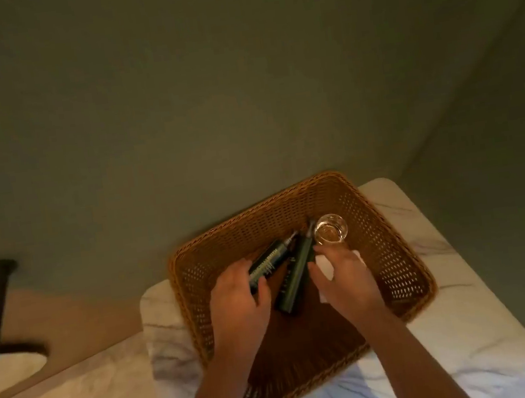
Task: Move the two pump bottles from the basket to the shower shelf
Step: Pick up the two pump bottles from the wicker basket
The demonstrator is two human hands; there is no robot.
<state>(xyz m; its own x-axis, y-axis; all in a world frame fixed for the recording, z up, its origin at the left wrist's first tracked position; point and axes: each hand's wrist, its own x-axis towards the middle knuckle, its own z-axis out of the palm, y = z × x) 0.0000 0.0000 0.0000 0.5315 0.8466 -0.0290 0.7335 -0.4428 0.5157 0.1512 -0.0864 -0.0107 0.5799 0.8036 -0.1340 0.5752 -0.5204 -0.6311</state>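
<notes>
Two dark green pump bottles lie side by side in the brown wicker basket. The left hand wraps the left bottle; the right hand, fingers spread, reaches for the right bottle, likely lifting both together.

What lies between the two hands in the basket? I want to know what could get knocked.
In the head view, one dark pump bottle lies tilted between the left hand and right hand, inside the basket.
</notes>
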